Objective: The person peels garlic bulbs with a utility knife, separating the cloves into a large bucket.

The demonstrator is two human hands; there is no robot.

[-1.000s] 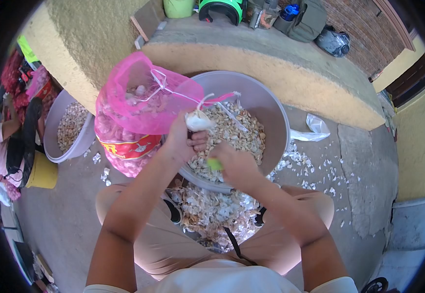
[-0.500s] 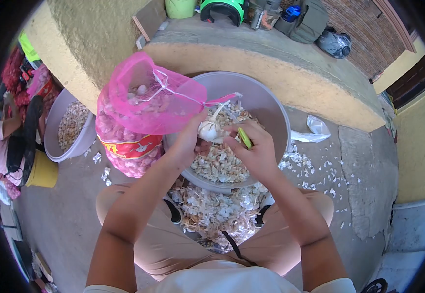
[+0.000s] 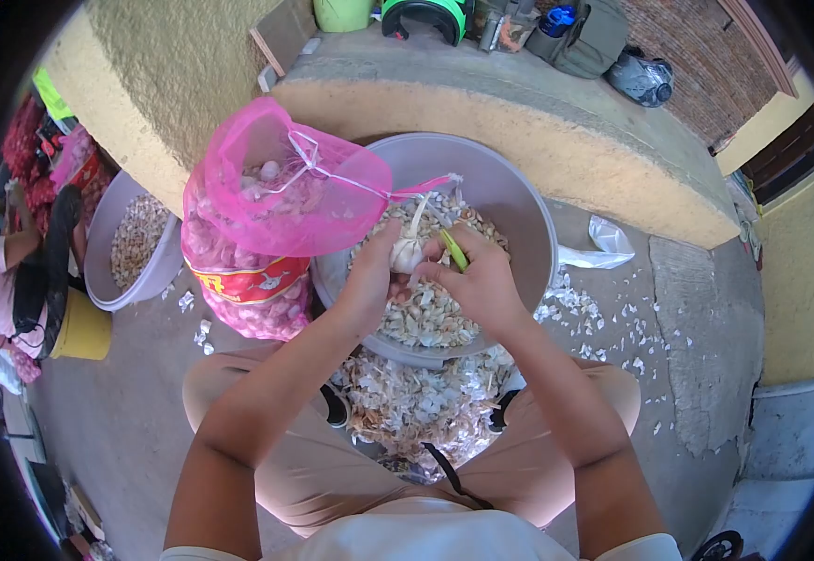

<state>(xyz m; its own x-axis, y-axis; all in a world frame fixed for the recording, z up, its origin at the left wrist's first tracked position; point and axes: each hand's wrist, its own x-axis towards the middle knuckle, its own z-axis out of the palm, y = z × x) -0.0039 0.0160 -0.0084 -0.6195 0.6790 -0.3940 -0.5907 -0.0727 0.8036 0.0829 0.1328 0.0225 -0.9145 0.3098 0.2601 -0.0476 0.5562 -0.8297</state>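
A white garlic bulb (image 3: 408, 254) with its stalk pointing up is gripped in the fingers of my left hand (image 3: 373, 278). My right hand (image 3: 479, 280) is closed around a small knife with a yellow-green handle (image 3: 454, 251); its blade points up and left, beside the stalk. The right thumb and fingertips are close against the bulb. Both hands are over a large grey tub (image 3: 530, 220), in which loose garlic cloves (image 3: 430, 316) lie. A pink mesh bag (image 3: 238, 201) full of garlic stands against the tub's left side.
Garlic skins (image 3: 416, 402) are heaped between my feet, with more scraps on the floor at right. On the left, another person (image 3: 21, 257) sits by a second tub (image 3: 100, 266) and a yellow bucket (image 3: 82, 327). A concrete ledge (image 3: 482, 117) carries a helmet (image 3: 425, 19) and a backpack (image 3: 584, 42).
The garlic bulb and both hands have shifted slightly, the left hand to the right. The knife has tilted, with its handle a little further left and higher.
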